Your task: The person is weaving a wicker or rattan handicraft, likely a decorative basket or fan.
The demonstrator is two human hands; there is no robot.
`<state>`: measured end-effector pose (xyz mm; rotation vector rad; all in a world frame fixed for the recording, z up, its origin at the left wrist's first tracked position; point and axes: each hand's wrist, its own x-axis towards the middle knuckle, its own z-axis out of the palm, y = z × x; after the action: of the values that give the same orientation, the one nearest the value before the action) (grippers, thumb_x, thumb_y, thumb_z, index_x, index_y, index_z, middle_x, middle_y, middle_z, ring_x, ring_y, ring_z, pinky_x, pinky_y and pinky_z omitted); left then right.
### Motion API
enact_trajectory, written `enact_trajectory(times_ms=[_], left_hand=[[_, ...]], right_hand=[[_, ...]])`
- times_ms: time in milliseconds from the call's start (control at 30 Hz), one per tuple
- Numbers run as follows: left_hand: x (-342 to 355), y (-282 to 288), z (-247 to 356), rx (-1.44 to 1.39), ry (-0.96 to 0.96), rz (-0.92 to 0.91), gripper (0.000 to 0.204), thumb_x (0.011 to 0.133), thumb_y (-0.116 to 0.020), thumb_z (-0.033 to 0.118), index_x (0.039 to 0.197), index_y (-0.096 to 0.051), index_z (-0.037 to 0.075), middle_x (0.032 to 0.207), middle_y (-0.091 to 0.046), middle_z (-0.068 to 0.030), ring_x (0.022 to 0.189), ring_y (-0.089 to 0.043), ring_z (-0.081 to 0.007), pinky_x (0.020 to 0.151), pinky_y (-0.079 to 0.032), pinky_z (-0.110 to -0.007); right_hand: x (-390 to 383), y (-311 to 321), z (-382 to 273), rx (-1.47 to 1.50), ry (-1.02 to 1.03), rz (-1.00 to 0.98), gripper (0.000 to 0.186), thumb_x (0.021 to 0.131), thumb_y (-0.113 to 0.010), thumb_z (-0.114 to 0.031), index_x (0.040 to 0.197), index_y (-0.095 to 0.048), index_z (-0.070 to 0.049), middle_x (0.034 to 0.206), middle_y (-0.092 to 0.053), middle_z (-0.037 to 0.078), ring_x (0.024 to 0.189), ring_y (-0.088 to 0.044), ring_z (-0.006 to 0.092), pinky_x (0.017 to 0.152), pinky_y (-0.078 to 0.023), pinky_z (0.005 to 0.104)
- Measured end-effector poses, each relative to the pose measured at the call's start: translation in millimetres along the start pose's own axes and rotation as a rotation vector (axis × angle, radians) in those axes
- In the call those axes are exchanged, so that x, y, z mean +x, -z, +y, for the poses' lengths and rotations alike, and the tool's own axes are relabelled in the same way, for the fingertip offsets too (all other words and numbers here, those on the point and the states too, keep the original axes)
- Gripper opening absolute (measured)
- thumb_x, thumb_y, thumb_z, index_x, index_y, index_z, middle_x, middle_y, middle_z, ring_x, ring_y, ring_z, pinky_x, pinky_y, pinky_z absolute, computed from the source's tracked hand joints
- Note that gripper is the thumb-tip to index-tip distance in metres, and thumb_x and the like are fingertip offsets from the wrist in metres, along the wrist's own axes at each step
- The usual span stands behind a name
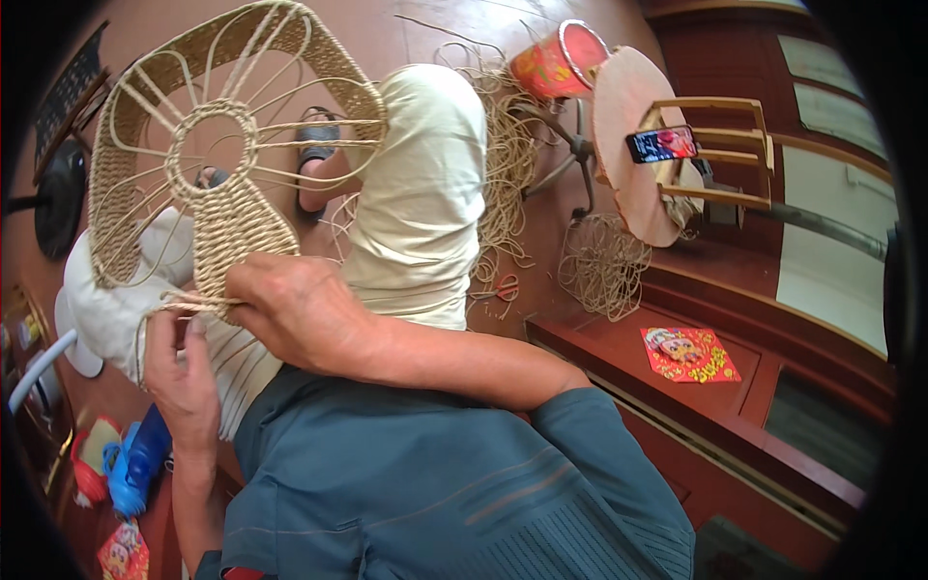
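Note:
A pale straw-coloured basket of twisted cord [245, 235] leans across my lap, partly woven. Its wide outer band curves around a ring with loose cord spokes, and a densely woven section runs from the ring toward me. My right hand [300, 311] is closed at the near end of that section, its fingertips mostly hidden behind the knuckles. Just left of it, my left hand [182, 372] pinches a length of cord [193, 303] between thumb and fingers. More cords trail down over my light trousers [420, 203].
Loose cord [507, 164] lies heaped on the floor beyond my right knee, near orange-handled scissors [507, 287] and a red bucket [561, 63]. A phone [662, 144] rests on a wooden rack over a round stool [623, 106]. Blue and red items [130, 459] are at lower left.

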<state>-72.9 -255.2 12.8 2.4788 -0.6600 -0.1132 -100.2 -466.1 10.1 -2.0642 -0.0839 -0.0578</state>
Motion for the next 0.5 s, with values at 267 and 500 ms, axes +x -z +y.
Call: enact_trajectory(times_ms=[267, 500], left_hand=[[6, -28, 4, -1.406, 0.657, -0.007, 0.074, 0.098, -0.067, 0.01, 0.162, -0.033, -0.003, 0.148, -0.06, -0.0113, 0.094, -0.061, -0.0068, 0.072, -0.049, -0.021], [3, -39, -13, -1.306, 0.532, -0.029, 0.074, 0.101, -0.064, 0.007, 0.166, -0.03, 0.002, 0.157, -0.053, -0.0137, 0.14, -0.055, -0.0219, 0.116, -0.046, -0.035]], right_hand=[[3, -2, 1, -0.021, -0.009, -0.04, 0.015, 0.087, -0.075, -0.013, 0.095, -0.065, -0.006, 0.09, -0.067, 0.013, 0.082, -0.07, 0.0386, 0.069, -0.055, 0.0498], [3, -2, 0, 0.014, 0.005, 0.006, 0.016, 0.086, -0.075, -0.014, 0.096, -0.065, -0.006, 0.092, -0.067, 0.014, 0.083, -0.071, 0.0392, 0.071, -0.055, 0.0502]])
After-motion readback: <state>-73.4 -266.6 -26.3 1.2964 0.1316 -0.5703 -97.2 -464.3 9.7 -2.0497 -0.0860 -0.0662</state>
